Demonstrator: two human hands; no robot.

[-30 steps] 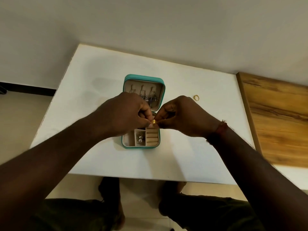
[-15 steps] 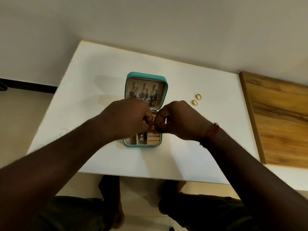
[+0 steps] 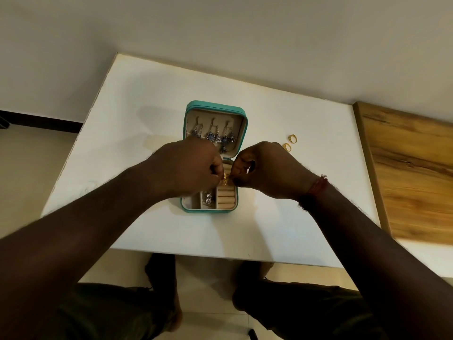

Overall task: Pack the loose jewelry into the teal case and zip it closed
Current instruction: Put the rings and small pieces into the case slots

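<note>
Hands lower — left hand and right hand grip gold ring.

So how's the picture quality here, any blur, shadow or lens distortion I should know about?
Head view: wide-angle bends the white table edges; the wooden panel at right smears; forearms and lap are dim; the gold ring pinched over the teal case is small and soft.

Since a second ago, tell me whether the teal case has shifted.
No. The teal case keeps the same offset from the far left corner of the white table; only the view shifted.
</note>
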